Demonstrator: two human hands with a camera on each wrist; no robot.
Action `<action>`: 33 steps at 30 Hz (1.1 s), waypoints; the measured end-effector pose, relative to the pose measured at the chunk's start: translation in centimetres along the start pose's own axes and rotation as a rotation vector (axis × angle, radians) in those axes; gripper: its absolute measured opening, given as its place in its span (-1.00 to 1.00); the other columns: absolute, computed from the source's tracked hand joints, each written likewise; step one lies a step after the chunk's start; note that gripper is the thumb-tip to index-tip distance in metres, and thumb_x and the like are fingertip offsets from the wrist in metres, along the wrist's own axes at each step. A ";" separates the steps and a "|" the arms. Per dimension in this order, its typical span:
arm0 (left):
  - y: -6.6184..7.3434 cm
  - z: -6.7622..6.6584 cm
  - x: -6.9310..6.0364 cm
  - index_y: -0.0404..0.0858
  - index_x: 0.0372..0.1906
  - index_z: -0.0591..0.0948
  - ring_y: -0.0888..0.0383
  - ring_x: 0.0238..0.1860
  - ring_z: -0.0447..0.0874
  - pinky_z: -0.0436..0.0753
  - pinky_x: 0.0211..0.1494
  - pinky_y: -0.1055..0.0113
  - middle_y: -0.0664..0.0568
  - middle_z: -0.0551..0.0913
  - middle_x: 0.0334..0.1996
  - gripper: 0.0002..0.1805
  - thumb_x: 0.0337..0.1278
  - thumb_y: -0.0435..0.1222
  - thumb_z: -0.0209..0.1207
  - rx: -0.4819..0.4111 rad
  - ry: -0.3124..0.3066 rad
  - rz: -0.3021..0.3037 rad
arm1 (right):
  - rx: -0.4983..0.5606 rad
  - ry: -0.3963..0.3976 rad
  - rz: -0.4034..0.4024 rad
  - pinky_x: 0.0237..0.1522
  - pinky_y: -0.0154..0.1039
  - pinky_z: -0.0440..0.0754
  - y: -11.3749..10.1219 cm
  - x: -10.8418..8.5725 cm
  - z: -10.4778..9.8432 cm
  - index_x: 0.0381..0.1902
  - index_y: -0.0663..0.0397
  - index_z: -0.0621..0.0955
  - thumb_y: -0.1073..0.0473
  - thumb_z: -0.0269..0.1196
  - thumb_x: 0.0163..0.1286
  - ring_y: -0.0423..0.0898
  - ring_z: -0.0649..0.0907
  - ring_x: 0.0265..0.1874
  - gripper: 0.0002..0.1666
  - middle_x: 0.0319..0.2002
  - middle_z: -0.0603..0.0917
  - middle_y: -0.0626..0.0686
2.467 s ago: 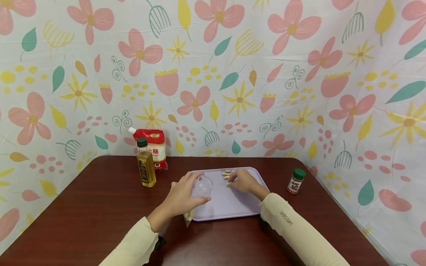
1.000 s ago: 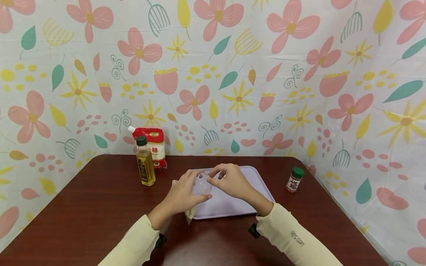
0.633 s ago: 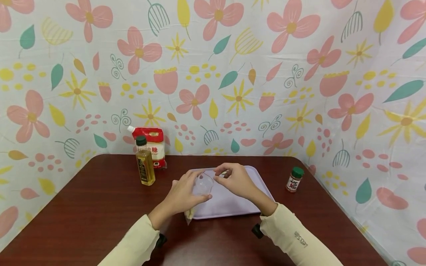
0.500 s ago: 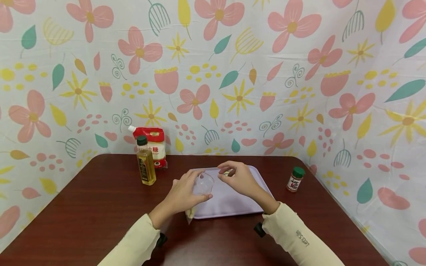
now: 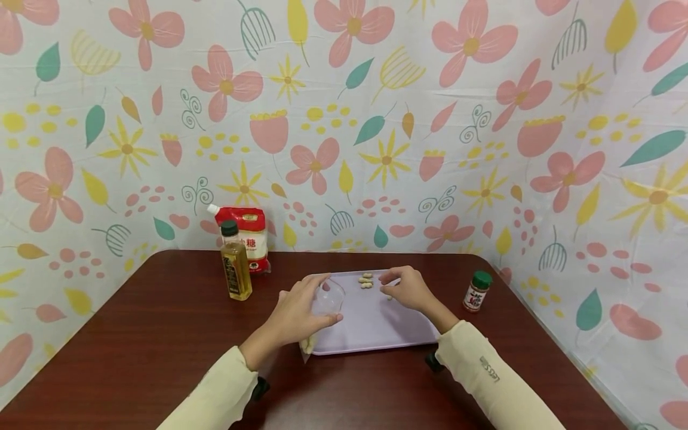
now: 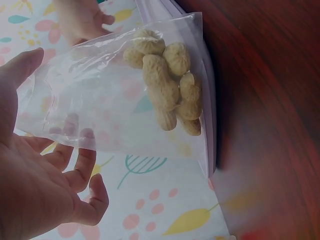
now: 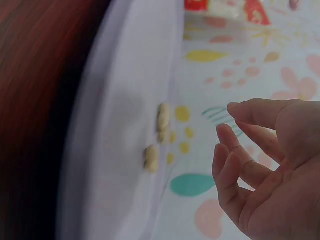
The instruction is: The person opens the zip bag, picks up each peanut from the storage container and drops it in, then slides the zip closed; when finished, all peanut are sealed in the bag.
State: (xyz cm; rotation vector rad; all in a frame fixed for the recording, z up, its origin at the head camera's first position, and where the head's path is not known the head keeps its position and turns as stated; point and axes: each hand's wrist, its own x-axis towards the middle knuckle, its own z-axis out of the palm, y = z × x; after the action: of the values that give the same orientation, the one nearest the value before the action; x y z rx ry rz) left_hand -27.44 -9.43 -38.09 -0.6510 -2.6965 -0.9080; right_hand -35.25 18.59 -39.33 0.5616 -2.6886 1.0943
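My left hand (image 5: 297,312) holds the mouth of a clear plastic bag (image 5: 328,300) spread between thumb and fingers, at the tray's left edge. Several unshelled peanuts (image 6: 161,85) lie in the bottom of the bag, as the left wrist view shows. Over the right part of the pale purple tray (image 5: 365,328), my right hand (image 5: 411,289) is raised with thumb and fingers loosely bent, a gap between the tips and nothing seen in it. Several loose peanuts (image 5: 366,280) lie at the tray's back, left of that hand. One more peanut (image 5: 389,297) shows just below its fingertips.
Left of the tray stands a bottle of yellow oil (image 5: 236,266) with a dark cap. Behind it is a red and white pouch (image 5: 258,239) with a spout. A green-capped spice jar (image 5: 477,291) stands right of the tray. Floral cloth (image 5: 344,149) closes off the table's back.
My right hand has gone from the loose peanuts to the bag's mouth, then back rightward over the tray, uncovering the loose peanuts. My left hand and the bag have stayed about where they were.
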 end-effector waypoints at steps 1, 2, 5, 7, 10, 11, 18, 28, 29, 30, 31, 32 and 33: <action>0.0 0.0 0.0 -0.05 0.42 0.38 0.03 0.25 0.43 0.36 0.03 -0.07 0.05 0.48 0.29 -0.13 -0.02 0.14 0.37 0.002 0.001 0.000 | -0.010 -0.009 0.009 -0.32 -0.13 0.67 0.5 0.0 -0.1 -0.18 0.26 0.73 0.34 0.39 0.20 0.04 0.74 -0.33 -0.80 -0.24 0.76 0.15; 0.0 0.0 0.0 -0.05 0.41 0.38 0.02 0.25 0.44 0.36 0.03 -0.07 0.05 0.49 0.28 -0.13 -0.02 0.13 0.38 -0.001 0.002 0.000 | -0.021 -0.014 0.016 -0.31 -0.11 0.66 0.9 0.1 -0.1 -0.19 0.27 0.73 0.35 0.39 0.20 0.06 0.73 -0.31 -0.80 -0.24 0.76 0.14; 0.0 0.0 0.0 -0.05 0.42 0.38 0.02 0.25 0.44 0.36 0.04 -0.07 0.05 0.49 0.27 -0.13 -0.02 0.11 0.39 -0.009 -0.001 -0.002 | -0.056 -0.022 0.027 -0.22 -0.03 0.64 2.1 0.3 -0.1 -0.19 0.30 0.72 0.37 0.40 0.18 0.14 0.71 -0.21 -0.79 -0.26 0.76 0.14; 0.0 0.0 -0.1 -0.05 0.41 0.38 0.03 0.24 0.44 0.36 0.03 -0.07 0.07 0.50 0.25 -0.14 -0.02 0.11 0.39 -0.015 -0.002 -0.003 | -0.077 -0.026 0.031 -0.15 0.03 0.61 2.8 0.3 -0.1 -0.20 0.31 0.72 0.37 0.41 0.16 0.18 0.69 -0.16 -0.78 -0.28 0.75 0.14; 0.0 0.1 -0.1 -0.05 0.41 0.38 0.06 0.22 0.45 0.37 0.01 -0.05 0.09 0.51 0.23 -0.14 -0.02 0.12 0.39 -0.017 0.001 0.002 | -0.105 -0.033 0.028 -0.09 0.08 0.58 3.7 0.5 -0.1 -0.21 0.31 0.73 0.36 0.44 0.12 0.19 0.69 -0.13 -0.76 -0.30 0.76 0.14; 0.0 0.1 0.0 -0.05 0.41 0.38 0.07 0.21 0.45 0.37 0.00 -0.05 0.10 0.51 0.22 -0.14 -0.01 0.11 0.39 -0.018 0.003 0.004 | -0.110 -0.038 0.030 -0.08 0.08 0.58 4.0 0.5 -0.1 -0.21 0.31 0.73 0.34 0.45 0.12 0.19 0.69 -0.14 -0.76 -0.31 0.76 0.14; 0.0 0.2 0.0 -0.05 0.42 0.38 0.03 0.24 0.44 0.36 0.02 -0.10 0.05 0.49 0.27 -0.13 -0.01 0.12 0.39 -0.024 -0.008 0.004 | -0.179 -0.083 0.053 -0.08 0.00 0.58 5.3 1.0 0.1 -0.25 0.23 0.75 0.32 0.46 0.11 0.08 0.69 -0.16 -0.80 -0.32 0.76 0.04; 0.0 0.2 0.0 -0.07 0.42 0.38 -0.01 0.25 0.45 0.35 0.00 -0.10 0.01 0.50 0.27 -0.13 -0.01 0.12 0.39 -0.027 -0.002 0.014 | -0.179 -0.138 0.035 -0.05 -0.04 0.57 5.3 1.5 0.4 -0.29 0.19 0.77 0.33 0.46 0.11 0.02 0.67 -0.14 -0.83 -0.35 0.76 -0.02; 0.0 0.2 0.0 -0.07 0.42 0.38 0.00 0.25 0.45 0.36 0.00 -0.10 0.01 0.50 0.26 -0.14 -0.01 0.11 0.39 -0.030 -0.003 0.011 | -0.179 -0.143 0.027 -0.07 -0.05 0.57 5.3 1.5 0.4 -0.31 0.18 0.77 0.33 0.46 0.11 0.01 0.67 -0.16 -0.85 -0.37 0.76 -0.02; 0.0 0.2 0.0 -0.07 0.42 0.39 0.00 0.25 0.45 0.35 0.01 -0.10 0.02 0.50 0.26 -0.14 0.00 0.11 0.39 -0.033 -0.004 0.009 | -0.181 -0.148 0.017 -0.09 -0.06 0.58 5.3 1.5 0.4 -0.33 0.18 0.77 0.33 0.46 0.11 -0.01 0.67 -0.18 -0.87 -0.38 0.76 -0.03; 0.0 0.1 0.0 -0.06 0.42 0.38 0.01 0.24 0.45 0.35 0.01 -0.09 0.02 0.50 0.26 -0.14 0.00 0.11 0.39 -0.032 -0.007 0.006 | -0.184 -0.152 0.013 -0.12 -0.09 0.58 5.3 1.5 0.5 -0.35 0.17 0.77 0.33 0.46 0.11 -0.03 0.67 -0.21 -0.89 -0.40 0.76 -0.04; 0.0 0.1 0.0 -0.06 0.42 0.38 0.01 0.24 0.45 0.35 0.01 -0.09 0.03 0.50 0.26 -0.14 0.00 0.11 0.39 -0.034 -0.010 0.005 | -0.182 -0.159 0.011 -0.16 -0.13 0.59 5.3 1.5 0.5 -0.37 0.16 0.77 0.34 0.47 0.11 -0.06 0.66 -0.25 -0.90 -0.41 0.75 -0.05; 0.0 0.1 -0.1 -0.06 0.42 0.38 0.01 0.24 0.45 0.35 0.01 -0.09 0.03 0.50 0.26 -0.14 0.00 0.10 0.39 -0.036 -0.009 0.005 | -0.184 -0.165 0.005 -0.21 -0.16 0.59 5.3 1.5 0.5 -0.39 0.15 0.76 0.35 0.46 0.11 -0.08 0.65 -0.29 -0.92 -0.43 0.75 -0.05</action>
State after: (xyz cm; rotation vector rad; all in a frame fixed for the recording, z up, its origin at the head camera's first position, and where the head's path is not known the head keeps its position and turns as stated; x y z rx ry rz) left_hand -27.41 -9.36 -38.23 -0.6704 -2.6913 -0.9563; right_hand -38.85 21.30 -42.59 0.6381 -2.8925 0.8220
